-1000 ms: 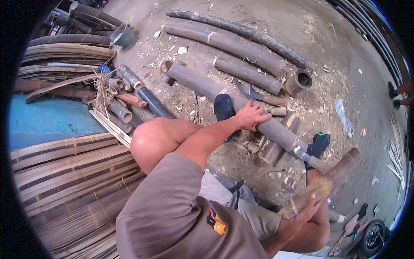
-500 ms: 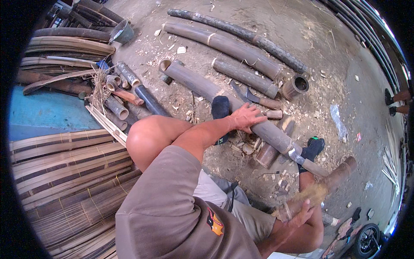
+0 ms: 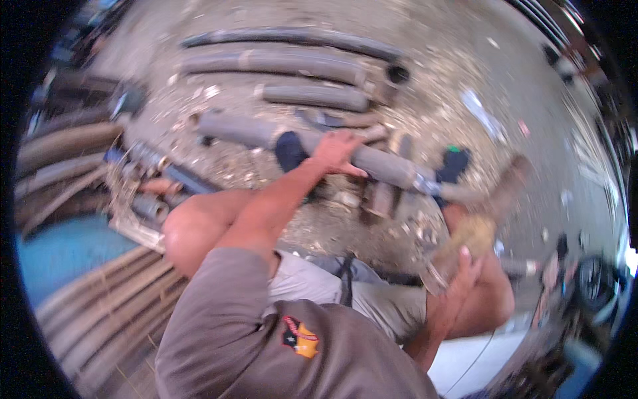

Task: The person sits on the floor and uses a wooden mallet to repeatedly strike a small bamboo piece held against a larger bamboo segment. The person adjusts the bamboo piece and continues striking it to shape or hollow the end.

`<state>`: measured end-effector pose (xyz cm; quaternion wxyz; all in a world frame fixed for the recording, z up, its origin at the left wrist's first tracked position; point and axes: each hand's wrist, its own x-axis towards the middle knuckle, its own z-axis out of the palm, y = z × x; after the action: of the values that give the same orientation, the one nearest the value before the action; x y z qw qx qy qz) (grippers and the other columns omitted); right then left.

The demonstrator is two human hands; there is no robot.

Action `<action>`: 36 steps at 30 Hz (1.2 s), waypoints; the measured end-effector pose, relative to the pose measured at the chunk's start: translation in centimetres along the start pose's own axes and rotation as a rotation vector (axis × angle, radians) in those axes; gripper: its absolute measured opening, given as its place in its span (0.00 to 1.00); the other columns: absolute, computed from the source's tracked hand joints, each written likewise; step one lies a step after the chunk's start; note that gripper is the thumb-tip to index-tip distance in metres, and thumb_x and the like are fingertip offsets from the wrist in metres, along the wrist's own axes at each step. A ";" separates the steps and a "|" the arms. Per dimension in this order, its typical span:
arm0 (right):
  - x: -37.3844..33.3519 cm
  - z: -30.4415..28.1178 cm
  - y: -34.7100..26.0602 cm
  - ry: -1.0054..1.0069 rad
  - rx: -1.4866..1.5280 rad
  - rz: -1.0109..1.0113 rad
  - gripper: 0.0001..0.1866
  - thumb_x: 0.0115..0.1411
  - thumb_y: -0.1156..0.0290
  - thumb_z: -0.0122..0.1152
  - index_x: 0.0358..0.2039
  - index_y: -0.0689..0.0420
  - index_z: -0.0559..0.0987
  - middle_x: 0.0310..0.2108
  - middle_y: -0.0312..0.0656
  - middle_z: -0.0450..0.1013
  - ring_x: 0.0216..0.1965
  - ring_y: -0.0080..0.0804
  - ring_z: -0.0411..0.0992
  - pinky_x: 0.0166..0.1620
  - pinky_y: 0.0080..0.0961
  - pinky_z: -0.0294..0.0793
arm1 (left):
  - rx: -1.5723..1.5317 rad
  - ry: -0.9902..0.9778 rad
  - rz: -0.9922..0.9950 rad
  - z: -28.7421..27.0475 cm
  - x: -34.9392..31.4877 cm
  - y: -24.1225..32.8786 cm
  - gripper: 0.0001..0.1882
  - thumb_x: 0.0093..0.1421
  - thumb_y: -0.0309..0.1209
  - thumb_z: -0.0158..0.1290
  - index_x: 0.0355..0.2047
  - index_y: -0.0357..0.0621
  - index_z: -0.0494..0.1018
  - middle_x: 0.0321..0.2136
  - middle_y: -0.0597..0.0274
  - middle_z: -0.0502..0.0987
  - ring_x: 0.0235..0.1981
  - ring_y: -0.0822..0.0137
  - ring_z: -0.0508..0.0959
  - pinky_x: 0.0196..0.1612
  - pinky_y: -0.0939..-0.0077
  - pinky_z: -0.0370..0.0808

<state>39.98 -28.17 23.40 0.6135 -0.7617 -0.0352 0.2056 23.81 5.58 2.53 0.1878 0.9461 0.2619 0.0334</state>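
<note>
The picture is motion-blurred. My left hand (image 3: 339, 151) lies on top of a long grey bamboo pole (image 3: 252, 132) that stretches across the ground in front of my knees, fingers curled over it. A metal piece (image 3: 425, 183) glints at the pole's right end. My right hand (image 3: 465, 269) grips the lower end of a thick wooden club (image 3: 495, 206), which points up and to the right, above my right knee. My two dark shoes (image 3: 290, 150) (image 3: 454, 163) stand against the pole.
Several more bamboo poles (image 3: 279, 63) lie on the dirt behind. Short bamboo offcuts (image 3: 151, 206) are heaped at the left. Split bamboo strips (image 3: 100, 306) are stacked at the lower left beside a blue sheet (image 3: 60, 253). A dark wheel (image 3: 591, 282) is at the right.
The view has swung and gone blurry. The club in my right hand stands steeper and higher than before. My left hand stays on the same pole.
</note>
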 end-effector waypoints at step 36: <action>-7.0 -5.4 1.9 -0.020 -0.066 0.475 0.51 0.56 0.50 0.70 0.72 0.63 0.58 0.61 0.52 0.69 0.61 0.44 0.70 0.63 0.41 0.69 | -0.541 0.159 0.079 8.5 10.4 24.6 0.24 0.48 0.48 0.69 0.36 0.48 0.73 0.32 0.56 0.77 0.34 0.50 0.83 0.36 0.51 0.80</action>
<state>35.15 -35.77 24.39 0.5223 -0.7661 0.1321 0.3504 46.06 -11.47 3.49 0.4110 0.8654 0.2204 0.1834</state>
